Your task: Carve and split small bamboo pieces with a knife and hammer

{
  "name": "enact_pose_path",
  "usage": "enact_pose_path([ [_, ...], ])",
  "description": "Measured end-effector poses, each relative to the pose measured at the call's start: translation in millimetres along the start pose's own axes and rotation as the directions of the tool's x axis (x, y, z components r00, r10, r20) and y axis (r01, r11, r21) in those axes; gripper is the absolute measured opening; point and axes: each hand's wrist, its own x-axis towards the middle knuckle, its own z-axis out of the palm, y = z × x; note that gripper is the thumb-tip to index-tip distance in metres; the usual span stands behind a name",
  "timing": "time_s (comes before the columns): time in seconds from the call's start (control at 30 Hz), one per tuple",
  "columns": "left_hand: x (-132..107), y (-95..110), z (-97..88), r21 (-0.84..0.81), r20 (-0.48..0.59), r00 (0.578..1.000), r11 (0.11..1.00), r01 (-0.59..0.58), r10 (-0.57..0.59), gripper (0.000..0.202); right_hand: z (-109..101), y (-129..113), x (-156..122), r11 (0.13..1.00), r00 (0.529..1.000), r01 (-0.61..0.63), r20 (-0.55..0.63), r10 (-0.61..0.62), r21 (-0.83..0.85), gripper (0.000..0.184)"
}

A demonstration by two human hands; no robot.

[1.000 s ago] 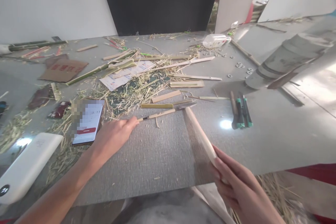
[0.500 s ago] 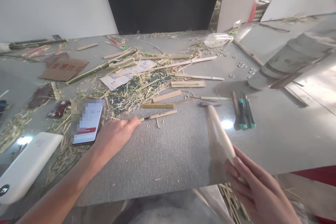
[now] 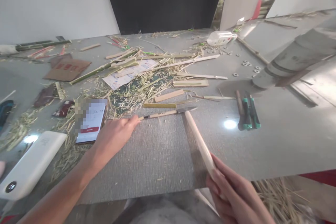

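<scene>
Half a second ago the wooden-handled tool [image 3: 200,140] was swung off to the right, its grey metal head [image 3: 187,109] clear of the work. Now the head is back at the right end of the thin bamboo strip [image 3: 160,114], touching it or just beside it, much as it was a second ago. To judge by this, the tool is working on that end in repeated strokes while the strip stays put.

The strip lies flat at the far edge of the grey mat [image 3: 157,154] on the tabletop. Its long axis runs left to right, the right end slightly farther, and its dark tip points left at the left hand [image 3: 115,134]. That hand's fingers are pressed together, pinning the tip. The right hand [image 3: 231,196] has its fingers wrapped around the handle's near end. The handle runs from near right to far left. A phone [image 3: 91,120] lies just left of the left hand.
</scene>
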Motion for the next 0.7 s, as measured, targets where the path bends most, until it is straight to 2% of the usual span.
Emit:
enact_pose_path([
  [0.1, -1, -1, 2.1, -0.003, -0.014, 1.0, 1.0, 0.007, -0.007, 0.027, 6, -4, -3, 0.999, 0.997, -0.046, 0.069, 0.047, -0.025, 0.068],
  [0.3, -1, -2, 4.1, 0.007, -0.021, 1.0, 1.0, -0.001, 0.001, 0.029, -5, -10, 4, 0.999, 0.999, 0.02, -0.027, -0.019, 0.048, 0.079],
  [0.47, 0, -4, 4.9, 0.009, -0.027, 1.0, 1.0, 0.016, -0.015, 0.031, 2, 0, 6, 0.991, 0.991, -0.129, 0.035, 0.13, -0.032, 0.089],
  [0.63, 1, -5, 6.3, 0.003, -0.024, 1.0, 1.0, 0.02, -0.02, 0.034, -7, -7, 11, 1.0, 0.997, 0.025, -0.078, -0.025, 0.002, 0.081],
  [0.7, 0, -5, 5.2, -0.015, -0.018, 1.0, 1.0, 0.015, -0.015, 0.034, -6, -6, 10, 1.0, 0.997, 0.03, -0.065, -0.03, -0.001, 0.077],
])
